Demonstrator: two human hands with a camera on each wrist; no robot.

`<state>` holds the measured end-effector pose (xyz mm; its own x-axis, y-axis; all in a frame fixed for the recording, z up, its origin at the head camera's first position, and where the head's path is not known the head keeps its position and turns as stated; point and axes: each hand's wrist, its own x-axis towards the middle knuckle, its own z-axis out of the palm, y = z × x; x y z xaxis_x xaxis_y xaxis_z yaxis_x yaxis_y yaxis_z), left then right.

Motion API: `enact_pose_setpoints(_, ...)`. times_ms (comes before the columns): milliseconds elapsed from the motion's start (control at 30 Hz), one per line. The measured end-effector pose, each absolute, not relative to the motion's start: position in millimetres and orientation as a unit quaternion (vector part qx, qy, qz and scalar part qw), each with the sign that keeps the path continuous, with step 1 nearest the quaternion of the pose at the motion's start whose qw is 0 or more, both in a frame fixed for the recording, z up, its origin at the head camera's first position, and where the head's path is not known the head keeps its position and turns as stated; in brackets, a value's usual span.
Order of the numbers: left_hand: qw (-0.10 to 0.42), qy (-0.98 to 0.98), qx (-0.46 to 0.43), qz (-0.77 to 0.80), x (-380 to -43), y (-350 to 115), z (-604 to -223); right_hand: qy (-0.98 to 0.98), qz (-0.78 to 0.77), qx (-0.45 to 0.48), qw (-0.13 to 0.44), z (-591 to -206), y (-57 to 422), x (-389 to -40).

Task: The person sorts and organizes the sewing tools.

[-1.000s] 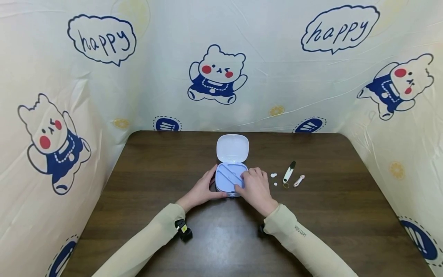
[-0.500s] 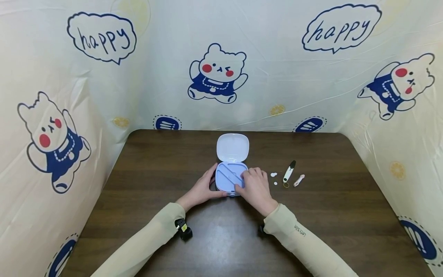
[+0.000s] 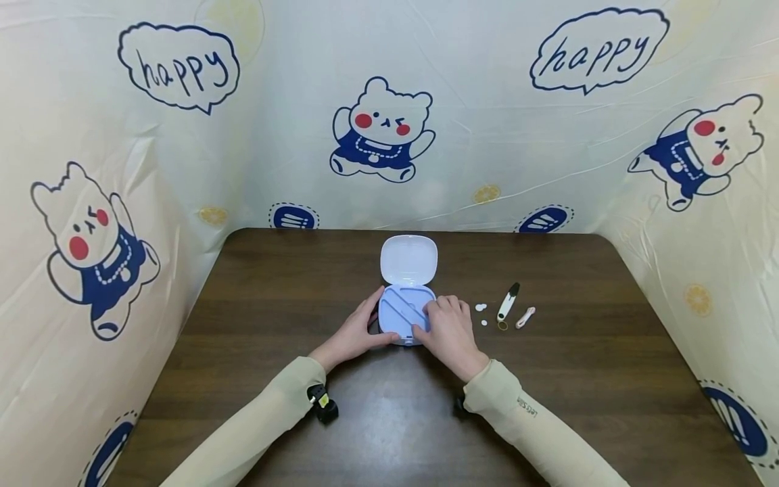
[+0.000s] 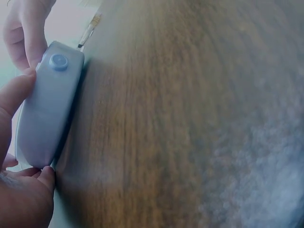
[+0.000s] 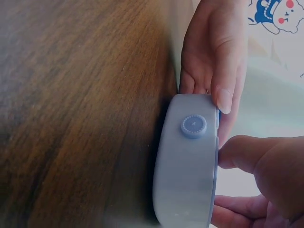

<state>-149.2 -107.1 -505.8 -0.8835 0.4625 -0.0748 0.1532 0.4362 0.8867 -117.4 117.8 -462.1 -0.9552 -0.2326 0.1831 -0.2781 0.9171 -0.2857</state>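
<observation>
- Nothing has visibly shifted over the last second, so I judge the work at the case (image 3: 395, 326) is holding steady.
- It sits on the table (image 3: 292, 291), lid (image 3: 409, 260) open, my left hand (image 3: 353, 338) gripping its left side.
- My right hand (image 3: 453, 335) touches its right part; I cannot tell whether the fingers pinch anything.
- The head view shows the white bits (image 3: 481, 308); the right wrist view shows the front button (image 5: 194, 125) better.

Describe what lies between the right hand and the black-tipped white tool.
Small white pieces lie on the table between the right hand and the tool, as the head view shows.
</observation>
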Motion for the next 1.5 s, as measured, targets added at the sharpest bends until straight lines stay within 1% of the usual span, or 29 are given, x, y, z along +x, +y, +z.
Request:
enact_pose_setpoints(500, 0.159, 0.837, 0.184, 0.489, -150, -108, -505, -0.971, 0.173, 0.148, 0.072, -460, 127, -119)
enact_pose_setpoints(1000, 0.149, 0.834, 0.187, 0.497, -150, -107, -508, -0.954, 0.227, 0.157, 0.121, -459, 143, -121)
enact_pose_setpoints(1333, 0.152, 0.834, 0.185, 0.496, -152, -108, -509, -0.951, 0.247, 0.132, 0.134, -460, 164, -121)
enact_pose_setpoints(1500, 0.146, 0.833, 0.191, 0.499, -152, -108, -510, -0.952, 0.243, 0.123, 0.138, -464, 174, -121)
